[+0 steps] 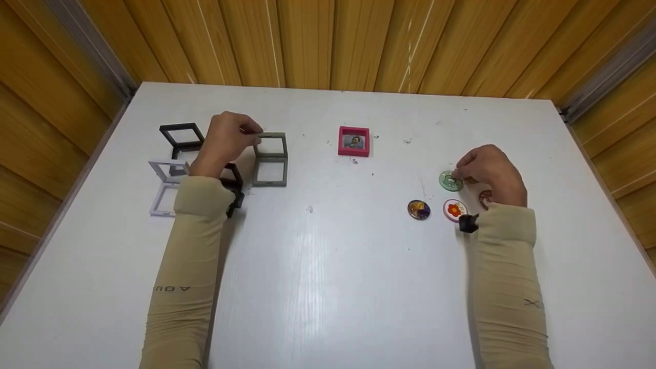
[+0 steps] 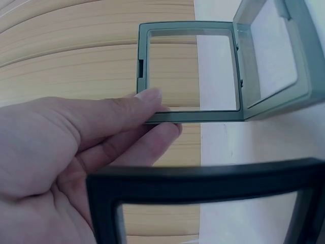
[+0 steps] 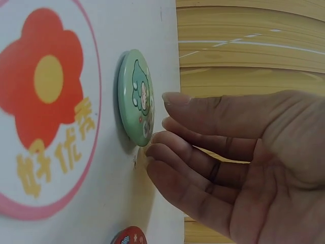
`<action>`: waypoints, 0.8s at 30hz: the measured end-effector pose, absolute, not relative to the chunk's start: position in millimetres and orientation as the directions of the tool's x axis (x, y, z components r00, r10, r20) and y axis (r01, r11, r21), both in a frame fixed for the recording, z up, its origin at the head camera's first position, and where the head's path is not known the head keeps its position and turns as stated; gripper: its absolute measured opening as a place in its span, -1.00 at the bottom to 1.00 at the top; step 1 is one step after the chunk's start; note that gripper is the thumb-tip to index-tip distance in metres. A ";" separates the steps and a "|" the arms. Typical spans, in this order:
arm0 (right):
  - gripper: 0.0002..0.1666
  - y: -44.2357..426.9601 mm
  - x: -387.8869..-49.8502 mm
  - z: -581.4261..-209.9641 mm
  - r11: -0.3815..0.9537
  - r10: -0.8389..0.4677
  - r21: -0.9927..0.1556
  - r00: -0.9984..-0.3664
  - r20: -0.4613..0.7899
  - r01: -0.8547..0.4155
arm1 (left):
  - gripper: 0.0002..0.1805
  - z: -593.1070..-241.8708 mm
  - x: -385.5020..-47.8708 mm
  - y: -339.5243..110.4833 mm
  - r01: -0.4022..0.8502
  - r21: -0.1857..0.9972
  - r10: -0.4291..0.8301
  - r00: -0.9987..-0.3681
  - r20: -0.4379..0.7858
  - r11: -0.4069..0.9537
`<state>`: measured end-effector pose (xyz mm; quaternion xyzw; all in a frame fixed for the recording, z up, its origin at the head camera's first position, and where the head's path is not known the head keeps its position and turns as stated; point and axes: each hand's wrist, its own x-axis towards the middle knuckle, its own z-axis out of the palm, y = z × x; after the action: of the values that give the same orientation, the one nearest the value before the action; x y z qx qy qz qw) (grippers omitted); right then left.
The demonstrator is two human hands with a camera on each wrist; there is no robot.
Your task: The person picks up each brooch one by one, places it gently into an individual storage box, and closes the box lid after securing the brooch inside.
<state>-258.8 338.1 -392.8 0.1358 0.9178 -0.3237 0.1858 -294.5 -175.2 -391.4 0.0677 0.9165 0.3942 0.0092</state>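
My left hand (image 1: 228, 141) pinches the edge of a grey-green display frame (image 1: 270, 184) between thumb and fingers. The frame stands unfolded on its hinge, one half upright and the other flat on the table. In the left wrist view, the thumb lies over a corner of the green frame (image 2: 193, 116). At the right, my right hand (image 1: 492, 171) reaches over a round green badge (image 1: 450, 181). The right wrist view shows the fingertips close to the lower edge of the green badge (image 3: 134, 99), fingers bent loosely and the thumb apart from it. Whether a fingertip touches it, I cannot tell.
Black (image 1: 182, 138) and white (image 1: 163, 200) unfolded frames stand at the left, another black one partly behind my left wrist. A pink frame (image 1: 353, 152) with a picture lies mid-table. Near my right hand lie a dark picture badge (image 1: 419, 209), a red-flower badge (image 1: 454, 209) and a red badge (image 1: 485, 199).
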 end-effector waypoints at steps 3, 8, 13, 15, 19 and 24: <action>-0.56 337.6 -258.4 -394.4 0.753 0.125 -0.546 -0.894 -0.430 0.368 | -0.79 -391.9 -294.8 -172.8 0.125 0.718 0.137 -0.990 0.042 0.685; -0.53 337.6 -257.7 -396.2 0.762 0.106 -0.545 -0.898 -0.428 0.350 | -0.80 -393.5 -295.3 -170.4 0.150 0.713 0.153 -0.986 0.061 0.684; -0.50 338.5 -258.9 -398.3 0.788 0.075 -0.531 -0.905 -0.418 0.311 | -0.80 -392.9 -294.2 -168.7 0.144 0.715 0.152 -0.987 0.054 0.685; -0.51 338.8 -259.8 -398.9 0.798 0.068 -0.523 -0.907 -0.416 0.300 | -0.80 -392.4 -293.7 -168.1 0.145 0.711 0.151 -0.987 0.055 0.688; -0.53 339.4 -261.4 -399.8 0.805 0.068 -0.514 -0.907 -0.417 0.297 | -0.81 -392.6 -293.1 -168.0 0.152 0.705 0.152 -0.986 0.064 0.692; -0.56 340.9 -260.7 -400.3 0.794 0.075 -0.524 -0.905 -0.419 0.308 | -0.81 -393.4 -293.3 -167.8 0.156 0.705 0.156 -0.986 0.066 0.692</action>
<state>-260.7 340.9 -400.3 0.1032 0.9275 -0.3037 0.1921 -293.3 -167.8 -393.4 0.0849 0.9197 0.3833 -0.0002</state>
